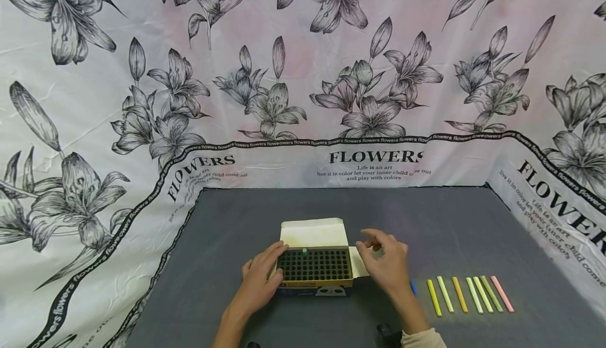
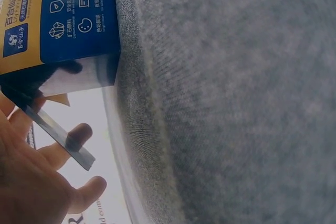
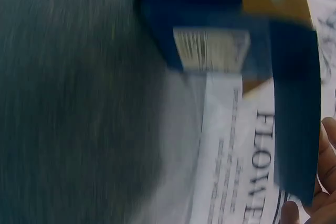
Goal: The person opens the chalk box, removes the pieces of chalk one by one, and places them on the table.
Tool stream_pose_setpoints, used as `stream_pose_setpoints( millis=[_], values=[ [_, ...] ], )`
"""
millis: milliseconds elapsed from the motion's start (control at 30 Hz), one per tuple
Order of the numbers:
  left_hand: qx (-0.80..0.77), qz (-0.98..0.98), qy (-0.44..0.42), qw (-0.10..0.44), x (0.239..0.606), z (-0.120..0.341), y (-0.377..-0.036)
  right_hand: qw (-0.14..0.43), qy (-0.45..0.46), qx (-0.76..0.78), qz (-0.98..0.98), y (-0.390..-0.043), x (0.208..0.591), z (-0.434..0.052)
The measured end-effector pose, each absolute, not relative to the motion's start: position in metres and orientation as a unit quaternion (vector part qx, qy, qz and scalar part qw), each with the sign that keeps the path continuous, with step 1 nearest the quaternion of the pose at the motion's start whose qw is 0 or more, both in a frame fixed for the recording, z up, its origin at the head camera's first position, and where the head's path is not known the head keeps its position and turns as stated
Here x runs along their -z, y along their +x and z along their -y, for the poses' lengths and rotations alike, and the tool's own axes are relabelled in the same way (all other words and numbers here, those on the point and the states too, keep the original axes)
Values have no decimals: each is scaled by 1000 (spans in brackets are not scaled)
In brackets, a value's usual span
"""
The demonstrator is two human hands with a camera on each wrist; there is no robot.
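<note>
A chalk box (image 1: 314,284) with a dark holed insert (image 1: 331,264) stands with its lid raised at the back. One green chalk stick (image 1: 304,251) shows its end in the insert's back row. My left hand (image 1: 258,279) rests against the box's left end, index finger and thumb at its edge. In the left wrist view, loosely spread fingers lie behind a side flap (image 2: 58,135). Beside the right flap (image 1: 358,261) is my right hand (image 1: 389,264), fingers bent and thumb apart, with nothing visible between them. The right wrist view is blurred; there the hand appears beyond the blue flap (image 3: 294,114).
To the right, several chalk sticks lie in a row on the grey cloth (image 1: 227,221): yellow (image 1: 434,298), orange (image 1: 460,295), pale green and pink (image 1: 502,294). A blue stick (image 1: 413,288) is partly behind my right wrist. Flower-printed fabric (image 1: 284,163) surrounds the surface.
</note>
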State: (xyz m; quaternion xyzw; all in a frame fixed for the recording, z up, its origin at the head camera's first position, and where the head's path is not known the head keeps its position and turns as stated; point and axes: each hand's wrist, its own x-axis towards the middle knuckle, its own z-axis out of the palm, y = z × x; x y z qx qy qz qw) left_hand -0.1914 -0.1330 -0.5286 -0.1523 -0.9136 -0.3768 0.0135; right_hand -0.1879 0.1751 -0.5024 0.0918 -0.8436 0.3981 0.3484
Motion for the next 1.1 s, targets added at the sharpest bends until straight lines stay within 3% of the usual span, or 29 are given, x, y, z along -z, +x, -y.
stream_pose_setpoints(
  millis=[533,767,1100],
  values=[
    [372,915,-153,17,528,132,-192,317,160,-365,861,-196,507,-107],
    [372,915,-153,19,528,132,-191,285,131,-302,900,-194,511,-89],
    [373,915,-155,17,528,132,-191,284,80,-243,924,-195,512,-66]
  ],
)
